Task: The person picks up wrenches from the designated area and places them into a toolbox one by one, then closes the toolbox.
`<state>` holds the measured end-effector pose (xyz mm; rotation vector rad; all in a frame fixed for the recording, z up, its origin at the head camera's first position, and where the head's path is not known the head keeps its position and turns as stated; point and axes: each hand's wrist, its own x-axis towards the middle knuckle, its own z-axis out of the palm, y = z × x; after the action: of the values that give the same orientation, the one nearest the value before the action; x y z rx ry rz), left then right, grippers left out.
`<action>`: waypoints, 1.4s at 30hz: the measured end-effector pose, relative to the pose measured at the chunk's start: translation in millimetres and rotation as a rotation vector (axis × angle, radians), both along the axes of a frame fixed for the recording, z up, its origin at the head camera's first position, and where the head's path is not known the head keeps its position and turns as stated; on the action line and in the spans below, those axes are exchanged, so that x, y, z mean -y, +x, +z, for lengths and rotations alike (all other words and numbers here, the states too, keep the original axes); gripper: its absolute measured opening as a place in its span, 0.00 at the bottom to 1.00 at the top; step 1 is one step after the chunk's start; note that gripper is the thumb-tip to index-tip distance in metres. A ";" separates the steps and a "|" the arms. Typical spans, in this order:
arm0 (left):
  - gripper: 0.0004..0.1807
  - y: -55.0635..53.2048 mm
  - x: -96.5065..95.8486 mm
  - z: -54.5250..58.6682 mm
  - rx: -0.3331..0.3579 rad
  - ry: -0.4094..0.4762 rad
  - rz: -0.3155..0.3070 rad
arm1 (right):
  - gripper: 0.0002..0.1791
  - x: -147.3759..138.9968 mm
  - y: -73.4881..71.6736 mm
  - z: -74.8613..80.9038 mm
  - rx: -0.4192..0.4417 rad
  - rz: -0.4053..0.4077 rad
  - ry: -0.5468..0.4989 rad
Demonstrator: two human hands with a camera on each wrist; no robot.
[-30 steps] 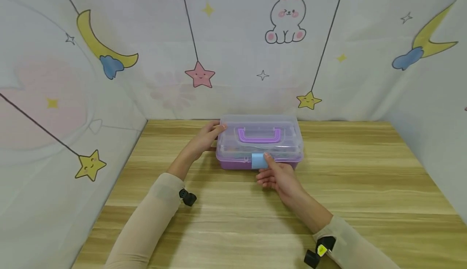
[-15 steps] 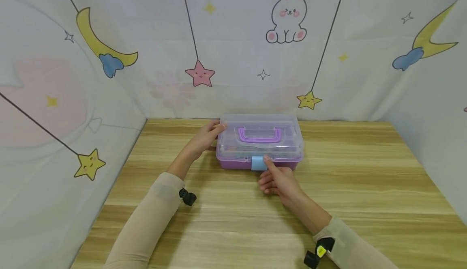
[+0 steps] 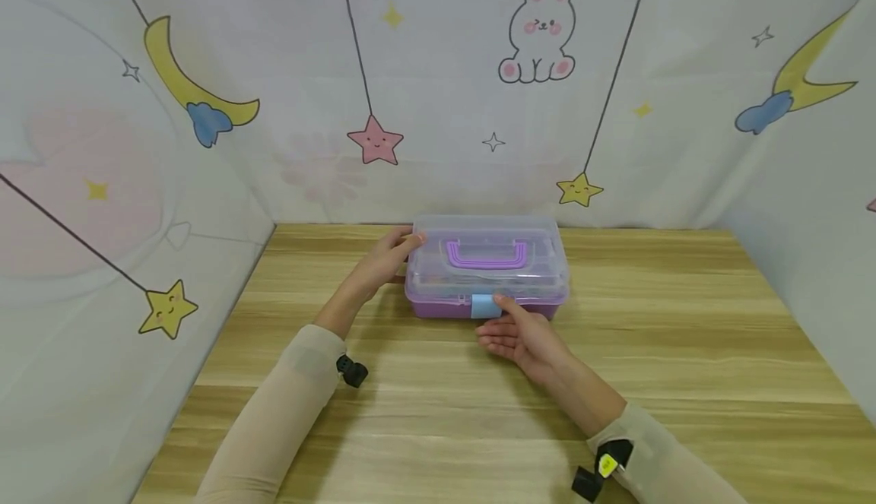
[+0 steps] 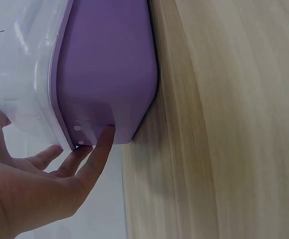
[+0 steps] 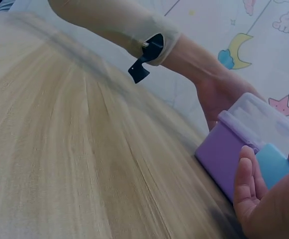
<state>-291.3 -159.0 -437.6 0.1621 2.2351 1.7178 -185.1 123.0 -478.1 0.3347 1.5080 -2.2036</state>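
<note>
A storage box with a purple base (image 3: 441,309) and a clear lid (image 3: 431,261) sits at the back of the table, its lid down. The lid carries a purple handle (image 3: 487,263), and a blue latch (image 3: 482,307) is at the middle of the front. My left hand (image 3: 378,267) rests on the box's left end. Its thumb lies at the lid's corner, and a fingertip (image 4: 108,130) touches the purple side. With the thumb tip, my right hand (image 3: 534,344) touches the right part of the latch; its other fingers extend below, in front of the box.
The wood-patterned table (image 3: 411,428) reaches back to a white cloth backdrop (image 3: 445,93) printed with stars, moons and a rabbit. More pale cloth hangs on both sides. Small black cameras (image 3: 352,371) are strapped to both sleeves.
The latch's top edge and my right thumb on it have shifted slightly down. My right fingers have straightened a little. My left hand and the box have stayed in place.
</note>
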 end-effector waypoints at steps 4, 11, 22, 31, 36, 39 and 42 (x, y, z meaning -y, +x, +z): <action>0.41 -0.2 -0.7 -0.3 -0.001 -0.001 0.002 | 0.24 -0.1 -1.6 2.6 0.000 0.021 0.011; 0.40 -2.0 0.1 -0.3 0.006 0.002 0.010 | 0.22 -0.7 -2.6 7.8 0.016 0.045 0.007; 0.43 -0.6 -2.0 0.7 0.002 -0.028 -0.008 | 0.23 0.4 0.4 8.4 -0.048 0.029 0.004; 0.44 -1.1 0.9 -0.8 -0.028 -0.045 -0.015 | 0.29 -12.0 1.4 14.6 -0.219 0.239 0.213; 0.45 4.6 3.4 2.3 -0.094 -0.134 -0.025 | 0.23 -23.5 1.7 33.8 -0.477 0.413 0.380; 0.46 11.1 5.9 10.6 -0.150 -0.224 -0.040 | 0.18 -34.2 0.2 54.4 -0.642 0.507 0.440; 0.48 15.5 9.6 22.6 -0.198 -0.287 -0.070 | 0.16 -47.4 -2.3 77.2 -0.811 0.565 0.533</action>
<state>-275.8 -168.6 -415.1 0.3526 2.5565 1.3780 -187.4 170.4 -400.9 -0.8393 2.2325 -1.4965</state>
